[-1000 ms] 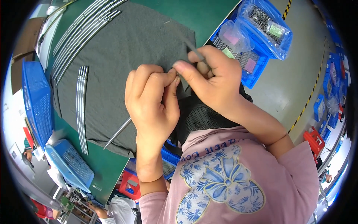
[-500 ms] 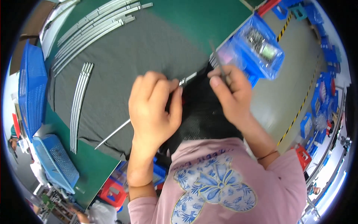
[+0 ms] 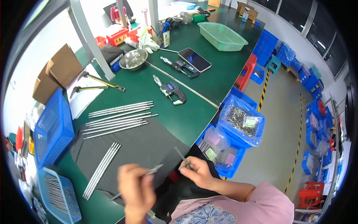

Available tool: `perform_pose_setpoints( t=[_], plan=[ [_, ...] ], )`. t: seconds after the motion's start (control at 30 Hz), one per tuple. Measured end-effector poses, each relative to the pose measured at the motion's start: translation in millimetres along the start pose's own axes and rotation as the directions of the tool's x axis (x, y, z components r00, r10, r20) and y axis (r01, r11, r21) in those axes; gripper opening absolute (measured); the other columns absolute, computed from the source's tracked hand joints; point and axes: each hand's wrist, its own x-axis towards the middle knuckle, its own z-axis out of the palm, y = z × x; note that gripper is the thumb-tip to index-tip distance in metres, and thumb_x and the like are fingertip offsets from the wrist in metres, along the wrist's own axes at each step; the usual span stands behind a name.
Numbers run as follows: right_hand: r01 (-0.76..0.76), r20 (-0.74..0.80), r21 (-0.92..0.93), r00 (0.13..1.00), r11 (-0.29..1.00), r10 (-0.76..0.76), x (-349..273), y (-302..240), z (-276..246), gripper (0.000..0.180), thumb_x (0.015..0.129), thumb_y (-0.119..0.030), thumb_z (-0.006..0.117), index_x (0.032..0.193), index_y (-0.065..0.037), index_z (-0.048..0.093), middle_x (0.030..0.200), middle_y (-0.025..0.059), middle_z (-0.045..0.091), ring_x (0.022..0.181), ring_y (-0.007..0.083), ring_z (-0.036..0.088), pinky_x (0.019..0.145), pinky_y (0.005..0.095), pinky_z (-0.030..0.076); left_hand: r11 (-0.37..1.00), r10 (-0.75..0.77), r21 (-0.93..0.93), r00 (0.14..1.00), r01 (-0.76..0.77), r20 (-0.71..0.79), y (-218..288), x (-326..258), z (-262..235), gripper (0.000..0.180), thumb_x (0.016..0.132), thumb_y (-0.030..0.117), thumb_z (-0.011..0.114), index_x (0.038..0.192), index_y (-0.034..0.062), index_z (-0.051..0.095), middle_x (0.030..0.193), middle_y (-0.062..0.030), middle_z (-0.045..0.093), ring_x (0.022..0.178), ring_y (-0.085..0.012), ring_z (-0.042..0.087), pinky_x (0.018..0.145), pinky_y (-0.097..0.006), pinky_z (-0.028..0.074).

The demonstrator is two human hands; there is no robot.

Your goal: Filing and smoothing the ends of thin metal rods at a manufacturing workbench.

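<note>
My left hand (image 3: 135,186), smeared by motion, is closed round a slim shiny metal rod (image 3: 156,169). One end of that rod sticks out past the fingertips, the other behind the hand. To its right, my right hand (image 3: 199,173) grips a narrow grey bar (image 3: 180,153), possibly a file, pointing up and away to the left. The two held pieces are apart. Left of my hands, several similar rods (image 3: 102,170) lie side by side on a dark grey cloth (image 3: 149,142). Another group of rods (image 3: 119,121) lies at the cloth's far edge.
Blue bins with small metal parts (image 3: 238,119) stand at the right. A blue basket (image 3: 56,127) and a light-blue basket of rods (image 3: 71,205) sit left. Farther off are two micrometers (image 3: 172,91) (image 3: 182,68), a phone (image 3: 194,59), a steel bowl (image 3: 133,59) and a green basket (image 3: 223,37).
The head view has tilted up, bringing the far bench into sight and my hands lower in the picture. Both hands keep their hold, and the left one is now blurred.
</note>
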Motion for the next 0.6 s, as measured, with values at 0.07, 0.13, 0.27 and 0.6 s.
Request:
perform_pose_setpoints(
  t=[0.07, 0.13, 0.27, 0.6],
  plan=[
    [-0.024, 0.12, 0.065, 0.993, 0.998, 0.017, 3, 3, 16, 0.006, 0.085, -0.007, 0.058, 0.084, -0.002, 0.054, 0.069, -0.0059, 0.047, 0.06, -0.0006, 0.041, 0.053, 0.0166, 0.032, 0.989, -0.108, 0.05, 0.918, 0.137, -0.382, 17, 3, -48, 0.013, 0.081, 0.014, 0.053, 0.077, 0.0021, 0.051, 0.077, -0.0075, 0.045, 0.068, -0.0181, 0.044, 0.058, -0.026, 0.035],
    [0.002, 0.19, 0.171, 0.981, 0.985, -0.035, 10, 7, 30, 0.006, 0.085, -0.007, 0.057, 0.084, -0.002, 0.054, 0.069, -0.0057, 0.047, 0.061, -0.0004, 0.041, 0.053, 0.0166, 0.032, 0.944, -0.231, -0.327, 0.646, -0.03, -0.727, 5, -4, -95, 0.013, 0.086, 0.012, 0.048, 0.084, -0.0006, 0.046, 0.074, -0.006, 0.04, 0.057, -0.0126, 0.036, 0.049, -0.021, 0.029],
    [-0.163, 0.328, 0.285, 0.942, 0.945, 0.064, 16, -6, 56, 0.014, 0.088, -0.013, 0.054, 0.087, 0.0, 0.055, 0.066, -0.005, 0.047, 0.054, 0.0005, 0.04, 0.048, 0.0168, 0.031, 0.336, -0.223, -0.809, 0.793, -0.483, -0.566, 25, -16, -140, 0.028, 0.086, 0.026, 0.056, 0.104, 0.0042, 0.054, 0.094, -0.0099, 0.054, 0.067, -0.0244, 0.054, 0.062, -0.038, 0.046],
    [-0.236, 0.108, 0.318, 0.971, 0.918, 0.212, -10, 7, 34, 0.013, 0.086, -0.012, 0.053, 0.077, -0.005, 0.05, 0.06, 0.0003, 0.047, 0.042, 0.0036, 0.036, 0.038, 0.0184, 0.027, 0.062, -0.675, -0.801, 0.567, -0.595, -0.473, 1, -27, -62, 0.015, 0.093, 0.014, 0.043, 0.096, -0.001, 0.046, 0.082, -0.0046, 0.039, 0.056, -0.0085, 0.031, 0.048, -0.022, 0.028]
  ],
)
